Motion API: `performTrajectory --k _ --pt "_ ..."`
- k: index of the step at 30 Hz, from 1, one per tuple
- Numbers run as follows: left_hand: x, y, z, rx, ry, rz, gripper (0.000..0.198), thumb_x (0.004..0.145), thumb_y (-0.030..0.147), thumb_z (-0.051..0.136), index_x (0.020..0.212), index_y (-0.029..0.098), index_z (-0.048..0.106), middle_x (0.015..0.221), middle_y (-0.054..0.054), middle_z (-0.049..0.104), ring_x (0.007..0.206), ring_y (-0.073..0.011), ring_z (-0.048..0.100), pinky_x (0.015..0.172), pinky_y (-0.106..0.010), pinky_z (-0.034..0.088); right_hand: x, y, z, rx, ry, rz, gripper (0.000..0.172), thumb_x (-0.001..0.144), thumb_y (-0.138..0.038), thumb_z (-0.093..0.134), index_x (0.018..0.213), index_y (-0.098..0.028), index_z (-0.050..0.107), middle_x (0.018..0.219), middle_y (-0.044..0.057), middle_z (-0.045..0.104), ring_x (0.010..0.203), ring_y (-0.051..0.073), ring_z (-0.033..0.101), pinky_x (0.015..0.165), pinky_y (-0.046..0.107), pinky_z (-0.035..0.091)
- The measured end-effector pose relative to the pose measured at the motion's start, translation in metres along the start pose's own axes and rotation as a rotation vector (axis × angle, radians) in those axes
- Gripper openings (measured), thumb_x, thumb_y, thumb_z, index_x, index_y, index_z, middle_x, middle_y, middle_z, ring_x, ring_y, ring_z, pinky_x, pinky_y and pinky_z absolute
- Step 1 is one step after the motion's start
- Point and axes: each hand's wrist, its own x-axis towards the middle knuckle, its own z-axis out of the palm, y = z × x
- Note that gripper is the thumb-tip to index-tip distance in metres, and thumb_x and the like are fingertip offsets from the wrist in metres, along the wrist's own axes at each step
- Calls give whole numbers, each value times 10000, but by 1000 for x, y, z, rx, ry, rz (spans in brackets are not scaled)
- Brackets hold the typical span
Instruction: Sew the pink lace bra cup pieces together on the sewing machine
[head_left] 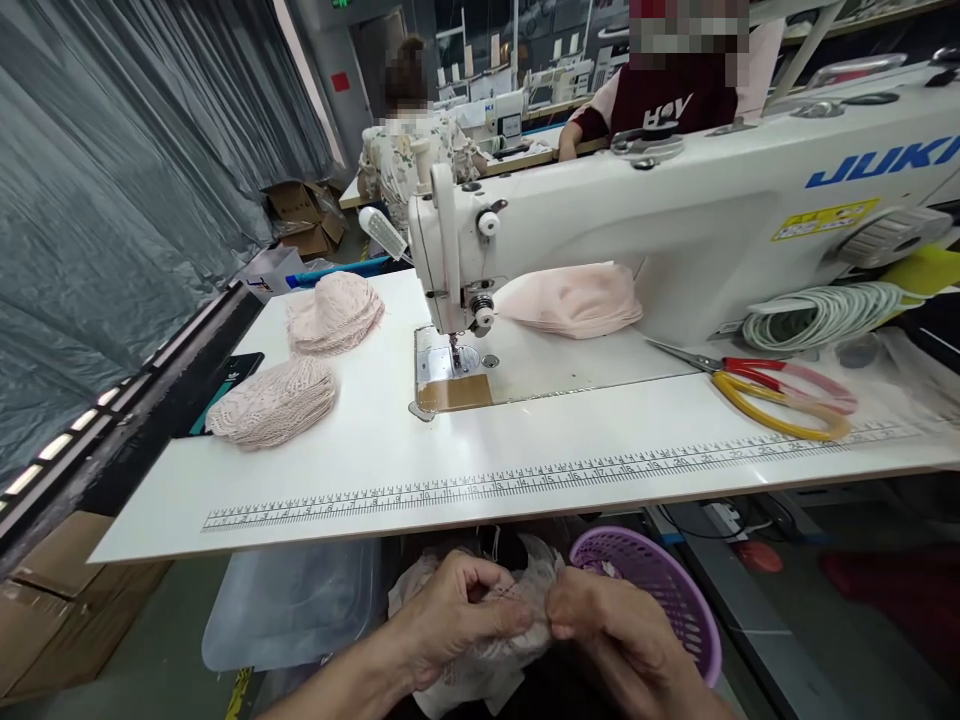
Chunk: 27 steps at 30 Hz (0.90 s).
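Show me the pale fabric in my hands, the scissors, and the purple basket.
Pale fabric (484, 668), head view: on its lower, hanging part.
Scissors (750, 368), head view: on the red handle, near the blades.
Purple basket (667, 578), head view: on the perforated inner wall.

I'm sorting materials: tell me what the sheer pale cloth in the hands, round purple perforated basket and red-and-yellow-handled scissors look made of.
Cloth: thin, matte, perhaps synthetic; it looks see-through and crumples softly.
Basket: probably moulded plastic, smooth; even colour and regular holes.
Scissors: likely metal blades, greyish with a sheen; handles seem plastic, smooth and bright.
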Motion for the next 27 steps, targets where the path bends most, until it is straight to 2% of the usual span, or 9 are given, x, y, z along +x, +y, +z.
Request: performTrajectory --k 3,5,7,9,11,13,16,22,27 --pt "1 2 0 13 14 -2 397 579 405 771 510 115 508 502 40 393 503 -65 311 488 -214 202 -19 15 -17 -310 -110 -20 247 836 -28 335 744 -214 469 576 -27 494 491 105 463 477 208 322" --pt "1 2 -1 13 29 -13 383 589 399 762 511 121 510 501 42 394 501 -65 311 489 -215 208 -41 29 -33 -541 -175 85 275 789 -8 323 684 -210 477 559 -12 506 474 119 484 453 216 303" --pt "2 2 -2 24 36 -28 386 592 387 759 492 130 489 491 49 377 496 -64 304 486 -214 207 -61 39 -48 -727 -247 215 345 703 29 331 769 -228 552 528 -27 543 397 122 485 402 213 271" --pt "3 1 -2 29 34 -45 388 591 377 761 484 135 477 486 52 368 492 -63 302 484 -213 208 -71 38 -56 -836 -241 265 449 698 47 323 897 -256 588 655 -2 643 477 146 585 432 217 329" --pt "4 1 -1 26 35 -62 375 591 379 764 500 128 501 494 46 393 490 -63 314 483 -214 209 -65 27 -55 -710 -242 271 298 811 -46 390 891 -261 580 682 -6 646 513 144 612 433 205 367" --pt "5 2 1 5 38 -77 362 587 393 769 539 111 546 518 29 442 497 -66 343 488 -215 217 -48 13 -47 -494 -211 254 151 885 -151 442 922 -240 559 765 13 639 647 133 634 558 190 450" --pt "4 3 5 -30 27 -74 364 584 406 775 597 92 591 544 14 478 516 -73 372 502 -214 232 -22 -1 -30 -315 -172 153 123 906 -157 447 903 -220 553 769 13 583 647 107 581 576 179 439" --pt "0 -2 9 -50 -3 -51 356 590 404 779 583 93 605 527 23 478 508 -68 369 502 -207 245 -11 1 -9 -363 -153 82 187 914 -109 360 812 -201 487 732 3 496 579 102 478 499 205 340" --pt "-2 0 4 -42 18 -56 362 574 419 792 606 91 642 531 25 479 511 -66 372 500 -204 247 -38 23 -25 -538 -195 191 220 922 -155 314 750 -213 438 694 -1 510 538 113 497 480 219 361"
